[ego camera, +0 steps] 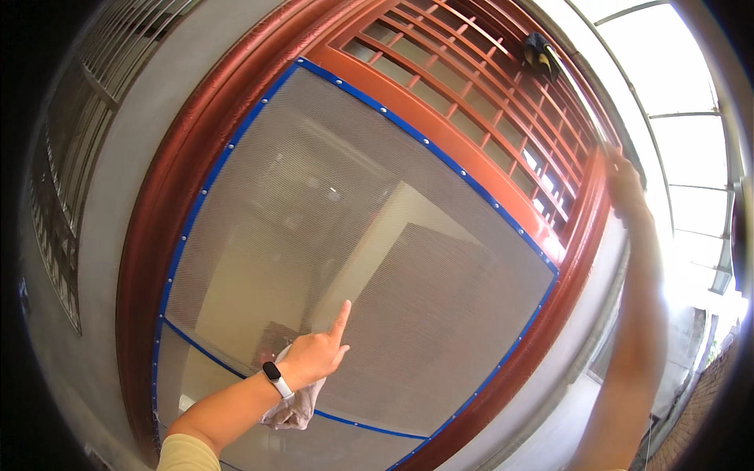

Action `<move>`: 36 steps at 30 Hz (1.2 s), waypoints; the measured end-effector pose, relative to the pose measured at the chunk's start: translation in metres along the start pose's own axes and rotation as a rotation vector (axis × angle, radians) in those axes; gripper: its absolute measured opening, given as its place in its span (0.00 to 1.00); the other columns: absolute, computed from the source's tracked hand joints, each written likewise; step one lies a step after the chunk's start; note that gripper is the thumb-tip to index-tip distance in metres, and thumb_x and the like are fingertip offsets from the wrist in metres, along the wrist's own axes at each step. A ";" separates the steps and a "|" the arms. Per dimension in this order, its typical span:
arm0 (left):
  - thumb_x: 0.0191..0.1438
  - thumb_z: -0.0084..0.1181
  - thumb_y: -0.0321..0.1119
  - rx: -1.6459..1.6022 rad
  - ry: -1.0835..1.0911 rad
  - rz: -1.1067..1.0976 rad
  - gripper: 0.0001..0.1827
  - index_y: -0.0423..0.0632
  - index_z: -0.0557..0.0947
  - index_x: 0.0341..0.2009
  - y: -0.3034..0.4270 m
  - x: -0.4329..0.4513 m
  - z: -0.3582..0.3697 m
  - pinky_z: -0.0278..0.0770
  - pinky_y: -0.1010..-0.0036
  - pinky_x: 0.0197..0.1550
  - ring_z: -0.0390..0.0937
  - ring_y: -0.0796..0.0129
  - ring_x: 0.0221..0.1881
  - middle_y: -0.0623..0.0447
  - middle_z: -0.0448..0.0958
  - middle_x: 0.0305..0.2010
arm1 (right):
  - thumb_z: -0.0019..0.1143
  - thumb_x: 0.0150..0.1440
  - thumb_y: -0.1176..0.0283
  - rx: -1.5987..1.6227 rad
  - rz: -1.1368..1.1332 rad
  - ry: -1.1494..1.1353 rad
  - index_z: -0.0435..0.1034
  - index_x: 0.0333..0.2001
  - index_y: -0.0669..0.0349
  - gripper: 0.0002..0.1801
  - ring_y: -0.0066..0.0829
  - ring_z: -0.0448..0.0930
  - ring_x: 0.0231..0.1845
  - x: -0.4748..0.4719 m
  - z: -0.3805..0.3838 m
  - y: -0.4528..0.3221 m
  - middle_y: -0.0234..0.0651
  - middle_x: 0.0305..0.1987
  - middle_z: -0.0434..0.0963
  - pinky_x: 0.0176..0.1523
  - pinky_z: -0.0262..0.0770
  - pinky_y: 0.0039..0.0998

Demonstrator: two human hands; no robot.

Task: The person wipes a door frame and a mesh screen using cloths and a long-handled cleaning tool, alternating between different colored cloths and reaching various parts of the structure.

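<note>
My left hand [315, 356], with a wristband at the wrist, is before the mesh screen [330, 235], index finger pointing up. A crumpled pale pinkish cloth [297, 406] hangs from beneath its palm, partly hidden by the hand. On the right, my raised right hand [624, 182] is blurred and closed around the lower end of a thin pale pole [580, 97]. At the pole's far end, a dark cleaning head [539, 56] with a yellowish part rests by or against the upper red lattice [459, 88]; contact cannot be told.
Blue edging [426, 141] with white studs borders the mesh. A red door frame [147, 218] surrounds it. At left, a grey wall [112, 194] has a metal-barred window [88, 118]. Translucent roof panels [660, 65] span the upper right, above a brick surface [695, 406].
</note>
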State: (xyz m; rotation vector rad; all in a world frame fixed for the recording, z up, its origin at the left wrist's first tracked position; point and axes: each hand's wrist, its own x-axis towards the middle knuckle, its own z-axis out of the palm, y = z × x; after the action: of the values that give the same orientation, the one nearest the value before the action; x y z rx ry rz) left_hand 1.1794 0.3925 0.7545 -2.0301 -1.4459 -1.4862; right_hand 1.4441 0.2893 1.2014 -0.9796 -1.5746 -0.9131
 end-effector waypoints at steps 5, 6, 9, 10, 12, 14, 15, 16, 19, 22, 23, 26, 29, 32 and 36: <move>0.53 0.53 0.38 -0.010 0.003 -0.017 0.44 0.41 0.43 0.65 -0.005 -0.028 -0.024 0.63 0.64 0.14 0.64 0.58 0.09 0.50 0.64 0.09 | 0.36 0.61 0.65 -0.042 -0.143 0.029 0.59 0.60 0.59 0.24 0.47 0.72 0.54 0.023 0.023 -0.053 0.56 0.54 0.69 0.57 0.65 0.35; 0.52 0.54 0.38 -0.005 0.004 -0.045 0.43 0.41 0.45 0.65 -0.008 -0.035 -0.033 0.63 0.65 0.14 0.64 0.58 0.10 0.51 0.64 0.09 | 0.36 0.61 0.65 -0.052 -0.166 0.031 0.59 0.60 0.60 0.24 0.47 0.72 0.54 0.032 0.027 -0.066 0.57 0.53 0.69 0.57 0.66 0.35; 0.52 0.54 0.38 0.025 0.003 -0.105 0.43 0.41 0.46 0.65 -0.022 -0.053 -0.054 0.66 0.64 0.16 0.66 0.57 0.11 0.50 0.66 0.11 | 0.35 0.62 0.65 -0.094 -0.172 0.028 0.57 0.62 0.54 0.23 0.41 0.78 0.37 0.059 0.021 -0.096 0.55 0.50 0.72 0.37 0.74 0.36; 0.52 0.53 0.37 0.043 0.010 -0.101 0.43 0.41 0.45 0.65 -0.027 -0.058 -0.060 0.67 0.64 0.17 0.68 0.56 0.12 0.49 0.67 0.11 | 0.35 0.62 0.65 -0.106 -0.167 0.019 0.56 0.62 0.53 0.24 0.39 0.79 0.31 0.065 0.018 -0.107 0.55 0.49 0.72 0.31 0.74 0.35; 0.53 0.51 0.37 0.079 0.027 -0.092 0.43 0.40 0.42 0.65 -0.036 -0.066 -0.071 0.70 0.63 0.18 0.70 0.53 0.14 0.46 0.69 0.12 | 0.35 0.62 0.65 -0.087 -0.175 0.008 0.55 0.63 0.51 0.24 0.38 0.79 0.27 0.079 0.020 -0.124 0.54 0.49 0.73 0.25 0.74 0.35; 0.51 0.54 0.37 0.112 0.013 -0.132 0.43 0.41 0.44 0.65 -0.037 -0.068 -0.080 0.72 0.62 0.21 0.72 0.52 0.16 0.46 0.70 0.14 | 0.35 0.63 0.65 0.012 -0.159 -0.014 0.54 0.63 0.51 0.24 0.39 0.80 0.31 0.088 0.027 -0.134 0.51 0.51 0.72 0.27 0.75 0.38; 0.51 0.55 0.38 0.127 0.004 -0.153 0.44 0.41 0.45 0.65 -0.039 -0.068 -0.085 0.73 0.62 0.22 0.73 0.51 0.17 0.46 0.71 0.15 | 0.35 0.62 0.65 -0.013 -0.158 -0.009 0.54 0.63 0.50 0.24 0.40 0.79 0.34 0.088 0.032 -0.143 0.49 0.52 0.72 0.30 0.76 0.38; 0.50 0.56 0.38 0.134 0.033 -0.141 0.44 0.41 0.45 0.65 -0.042 -0.068 -0.088 0.73 0.62 0.22 0.73 0.51 0.17 0.45 0.71 0.15 | 0.36 0.62 0.65 -0.034 -0.157 -0.003 0.54 0.63 0.50 0.24 0.40 0.79 0.37 0.081 0.033 -0.157 0.47 0.53 0.72 0.33 0.77 0.38; 0.50 0.56 0.38 0.152 0.061 -0.158 0.46 0.41 0.42 0.65 -0.048 -0.066 -0.093 0.73 0.62 0.23 0.73 0.49 0.18 0.44 0.72 0.16 | 0.36 0.62 0.65 0.025 -0.135 -0.007 0.55 0.63 0.49 0.24 0.43 0.78 0.45 0.066 0.050 -0.181 0.46 0.53 0.72 0.43 0.77 0.39; 0.50 0.56 0.38 0.166 0.017 -0.193 0.48 0.41 0.40 0.65 -0.048 -0.062 -0.095 0.73 0.61 0.22 0.73 0.48 0.17 0.43 0.72 0.15 | 0.38 0.61 0.64 -0.018 -0.123 0.042 0.55 0.63 0.49 0.25 0.47 0.73 0.53 0.073 0.078 -0.160 0.50 0.51 0.72 0.56 0.68 0.41; 0.50 0.56 0.38 0.174 0.032 -0.154 0.48 0.41 0.40 0.65 -0.049 -0.063 -0.091 0.73 0.60 0.22 0.73 0.48 0.17 0.43 0.72 0.15 | 0.38 0.60 0.64 -0.088 -0.141 0.061 0.55 0.63 0.49 0.25 0.47 0.73 0.52 0.071 0.081 -0.148 0.50 0.51 0.72 0.55 0.68 0.41; 0.50 0.56 0.38 0.157 -0.038 -0.198 0.48 0.41 0.39 0.65 -0.042 -0.061 -0.093 0.72 0.60 0.22 0.73 0.48 0.17 0.43 0.72 0.15 | 0.37 0.60 0.65 -0.015 -0.105 0.051 0.54 0.63 0.49 0.25 0.49 0.73 0.52 0.060 0.099 -0.095 0.53 0.51 0.72 0.54 0.68 0.42; 0.50 0.56 0.38 0.138 -0.070 -0.211 0.48 0.40 0.39 0.65 -0.039 -0.062 -0.088 0.73 0.59 0.23 0.73 0.47 0.17 0.42 0.72 0.15 | 0.35 0.61 0.63 0.010 -0.110 0.134 0.52 0.64 0.46 0.26 0.53 0.73 0.49 0.045 0.128 -0.026 0.56 0.46 0.73 0.52 0.68 0.46; 0.49 0.56 0.38 0.145 -0.042 -0.166 0.49 0.40 0.38 0.65 -0.042 -0.062 -0.081 0.73 0.59 0.24 0.73 0.47 0.18 0.42 0.72 0.15 | 0.34 0.61 0.63 0.071 0.013 0.122 0.50 0.64 0.47 0.26 0.54 0.74 0.47 0.018 0.146 0.028 0.56 0.46 0.73 0.51 0.68 0.47; 0.49 0.56 0.38 0.154 -0.068 -0.177 0.50 0.40 0.37 0.65 -0.039 -0.057 -0.070 0.73 0.58 0.24 0.73 0.46 0.18 0.41 0.72 0.15 | 0.34 0.61 0.64 0.010 0.223 0.157 0.51 0.64 0.45 0.26 0.54 0.75 0.46 -0.009 0.148 0.083 0.54 0.45 0.74 0.50 0.69 0.47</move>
State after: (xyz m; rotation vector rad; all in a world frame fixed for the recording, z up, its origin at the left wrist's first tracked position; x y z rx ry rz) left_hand 1.1071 0.3324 0.7261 -1.9210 -1.7491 -1.3335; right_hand 1.4687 0.4544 1.1712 -1.0286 -1.3083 -0.8052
